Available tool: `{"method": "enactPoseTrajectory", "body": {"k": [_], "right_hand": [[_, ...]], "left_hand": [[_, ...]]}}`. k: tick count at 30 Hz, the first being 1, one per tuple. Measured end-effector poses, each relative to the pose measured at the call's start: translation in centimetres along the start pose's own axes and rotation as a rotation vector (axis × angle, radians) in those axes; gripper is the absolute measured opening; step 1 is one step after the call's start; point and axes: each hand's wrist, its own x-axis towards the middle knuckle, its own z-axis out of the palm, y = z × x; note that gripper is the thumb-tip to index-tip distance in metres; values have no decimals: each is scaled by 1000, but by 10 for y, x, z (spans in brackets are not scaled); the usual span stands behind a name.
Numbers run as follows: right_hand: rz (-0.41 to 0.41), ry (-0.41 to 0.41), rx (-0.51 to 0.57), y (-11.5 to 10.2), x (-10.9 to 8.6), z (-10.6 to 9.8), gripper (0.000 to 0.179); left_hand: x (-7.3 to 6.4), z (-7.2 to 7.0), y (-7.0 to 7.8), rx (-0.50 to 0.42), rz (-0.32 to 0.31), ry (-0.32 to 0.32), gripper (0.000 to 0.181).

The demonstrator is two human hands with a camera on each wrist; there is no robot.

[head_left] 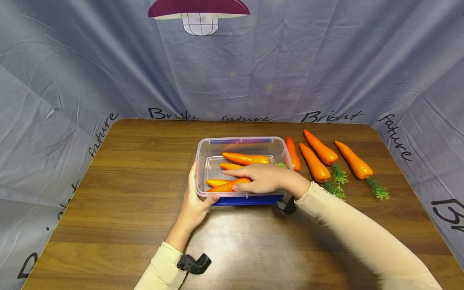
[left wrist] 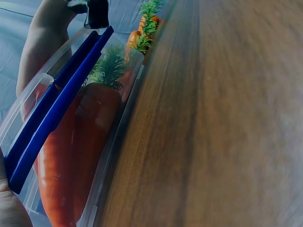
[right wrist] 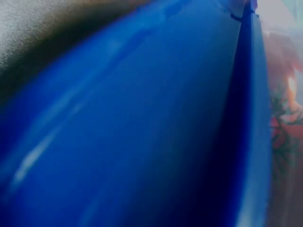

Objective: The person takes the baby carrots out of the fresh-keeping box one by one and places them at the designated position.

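Observation:
A clear plastic container point(head_left: 239, 139) with blue clips holds several orange carrots point(head_left: 246, 158). At its near left corner my left hand point(head_left: 193, 203) grips it, fingers along the outer side and thumb over the front rim. My right hand point(head_left: 266, 177) reaches inside over the carrots with its fingers extended. Its thumb touches the nearest carrot point(head_left: 226, 186). Part of the carrots lies hidden under that hand. The left wrist view shows two carrots point(left wrist: 97, 127) with green tops point(left wrist: 112, 66) through the front wall. A blue clip point(right wrist: 156, 109) fills most of the right wrist view.
Right of the container several more carrots point(head_left: 353, 160) with green tops lie on the wooden table point(head_left: 152, 161). One carrot point(head_left: 293, 154) is right beside the container's right wall. A grey printed curtain point(head_left: 217, 80) surrounds the table at the back and sides.

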Motion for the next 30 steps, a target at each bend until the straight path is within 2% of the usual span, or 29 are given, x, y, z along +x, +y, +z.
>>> {"method": "enactPoseTrajectory", "body": {"k": [6, 12, 15, 22, 26, 30], "right_hand": [[19, -52, 38, 4, 6, 0, 57], [51, -85, 17, 4, 6, 0, 53], [58, -62, 13, 4, 4, 1, 48], [-60, 48, 59, 4, -3, 2, 41], [-6, 62, 95, 4, -11, -2, 39], [58, 38, 128, 2, -16, -8, 39]], "left_hand": [[1, 1, 2, 1, 8, -3, 107], [2, 2, 3, 31, 5, 3, 107], [2, 2, 3, 43, -5, 4, 107], [0, 1, 3, 44, -19, 3, 106], [-1, 1, 2, 32, -18, 4, 106], [-2, 1, 1, 24, -12, 12, 106]]}}
